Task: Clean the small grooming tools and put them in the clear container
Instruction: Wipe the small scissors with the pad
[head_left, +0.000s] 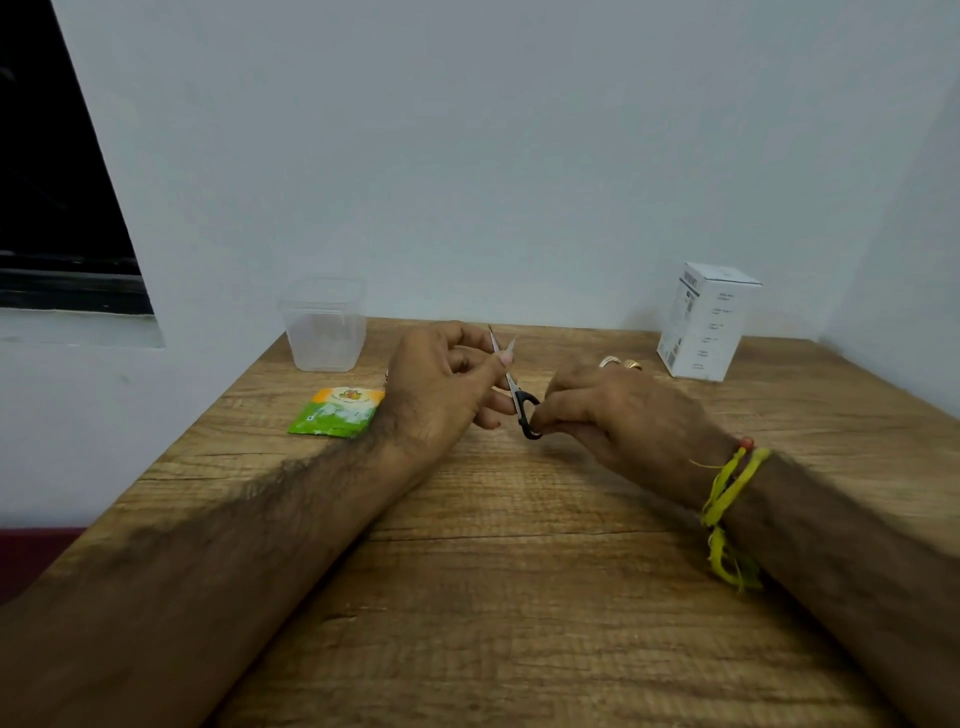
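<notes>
Small scissors (514, 387) with black loop handles and thin steel blades are held above the wooden table (519, 597), blades slightly apart and pointing up and away. My right hand (613, 415) grips the black handles at the lower end. My left hand (441, 387) pinches the blades near their middle between thumb and fingers. The clear plastic container (323, 325) stands upright at the table's far left corner, apart from both hands; I cannot make out anything inside it.
A green and orange sachet (337, 411) lies flat just left of my left wrist. A white cardboard box (706, 319) stands at the far right by the wall. Two small metallic items (621, 362) lie beyond my right hand. Walls bound the table behind and right.
</notes>
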